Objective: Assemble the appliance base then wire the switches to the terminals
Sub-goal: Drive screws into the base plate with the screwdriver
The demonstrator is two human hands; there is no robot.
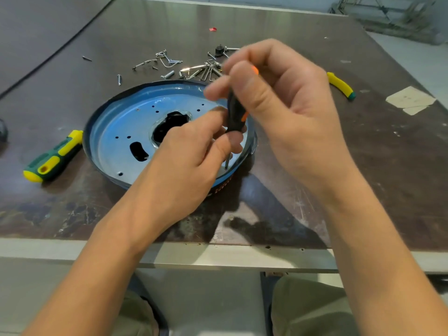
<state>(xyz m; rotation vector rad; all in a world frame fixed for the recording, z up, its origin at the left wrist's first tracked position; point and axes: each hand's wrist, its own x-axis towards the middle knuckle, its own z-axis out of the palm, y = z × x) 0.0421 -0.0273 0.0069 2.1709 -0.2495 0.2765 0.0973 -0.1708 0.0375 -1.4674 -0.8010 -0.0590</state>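
On dark worktable (pixel 363 166), round blue base plate (pixel 116 132) lying flat, right hand (pixel 286 105) curled round top of upright black-and-orange screwdriver (pixel 234 112), left hand (pixel 194 151) pinching its lower handle, tip near plate's right rim, loose screws (pixel 169 61) beyond.

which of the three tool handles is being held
The black-and-orange screwdriver: right hand grips its handle, left hand pinches its lower end over the blue base. The green-and-yellow handle and the yellow tool lie untouched on the table.
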